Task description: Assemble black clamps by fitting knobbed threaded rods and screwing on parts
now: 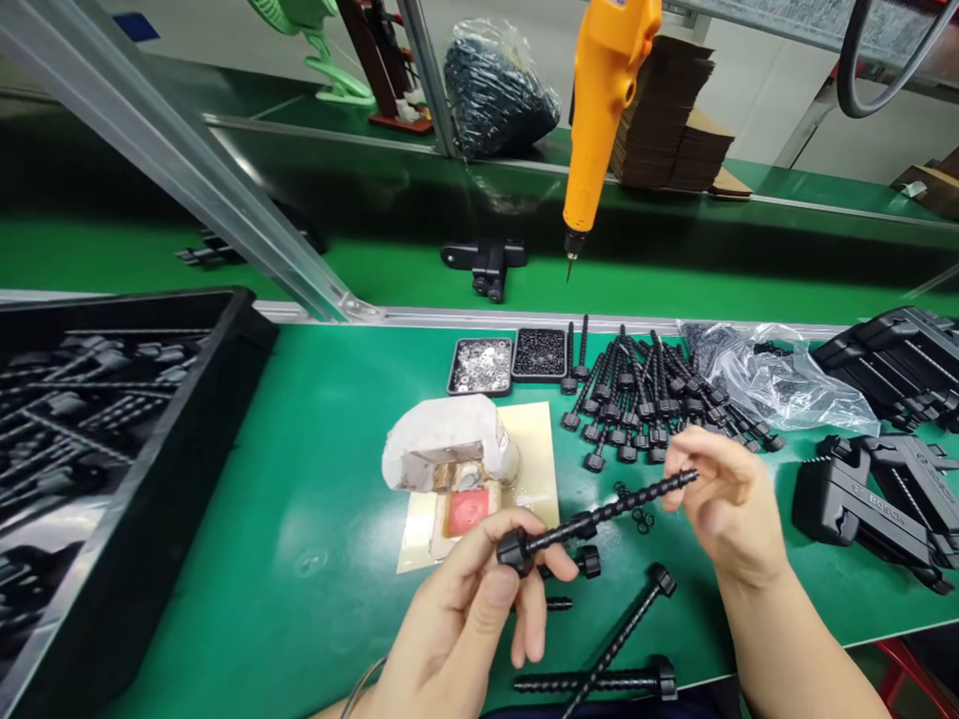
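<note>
Left hand [474, 614] clasping threaded rod [629, 502], right hand [732, 504] curled at tip [689, 477]

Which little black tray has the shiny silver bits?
The left tray of the pair: its pieces are silvery, while the right tray beside it holds tiny black ones.

From here I can read one word, BOSCH [887, 508], in capitals on a black plastic piece [830, 504] on the green desk [300, 449], between three and four o'clock. The letters run slanting down toward four o'clock; a small mark [858, 490] just ahead of them is too tiny to make out.
</note>
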Available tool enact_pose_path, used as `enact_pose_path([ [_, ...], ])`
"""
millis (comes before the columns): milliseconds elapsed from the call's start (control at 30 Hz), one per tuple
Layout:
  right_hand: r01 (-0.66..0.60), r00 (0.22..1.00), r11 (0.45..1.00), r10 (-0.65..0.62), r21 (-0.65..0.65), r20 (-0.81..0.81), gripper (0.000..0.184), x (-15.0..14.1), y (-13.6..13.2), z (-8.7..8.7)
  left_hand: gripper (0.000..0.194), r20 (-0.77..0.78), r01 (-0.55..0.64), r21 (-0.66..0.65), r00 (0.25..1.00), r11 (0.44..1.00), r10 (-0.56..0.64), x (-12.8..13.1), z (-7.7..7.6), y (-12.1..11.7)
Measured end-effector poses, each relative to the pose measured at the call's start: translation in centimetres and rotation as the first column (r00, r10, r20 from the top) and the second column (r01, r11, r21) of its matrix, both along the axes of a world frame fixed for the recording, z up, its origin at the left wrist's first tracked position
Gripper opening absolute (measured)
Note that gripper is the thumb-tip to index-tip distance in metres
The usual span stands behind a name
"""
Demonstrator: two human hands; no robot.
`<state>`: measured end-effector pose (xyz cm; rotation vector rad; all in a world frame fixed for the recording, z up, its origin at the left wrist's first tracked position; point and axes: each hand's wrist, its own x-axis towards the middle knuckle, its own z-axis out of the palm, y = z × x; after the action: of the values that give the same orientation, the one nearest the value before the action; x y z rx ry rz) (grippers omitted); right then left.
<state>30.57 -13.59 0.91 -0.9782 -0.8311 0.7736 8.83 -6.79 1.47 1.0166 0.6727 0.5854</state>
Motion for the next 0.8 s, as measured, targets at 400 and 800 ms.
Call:
enact_pose_path([
  [400, -0.041, 0.979, 0.999, 0.038, -0.011, -0.198, 0.019, -1.1, 1.1, -0.3, 0.033, 0.018, -0.042, -0.023, 0.999, 0.999, 0.042, 0.1, 0.1, 0.0],
  [800, -0.073, 0.989, 0.996, 0.079, -0.055, 0.127, 0.015, -2.0, 0.4, -0.6, 0.028, 0.081, 0.182, -0.032, 0.980, 0.983, -0.179, 0.0, -0.4, 0.3],
])
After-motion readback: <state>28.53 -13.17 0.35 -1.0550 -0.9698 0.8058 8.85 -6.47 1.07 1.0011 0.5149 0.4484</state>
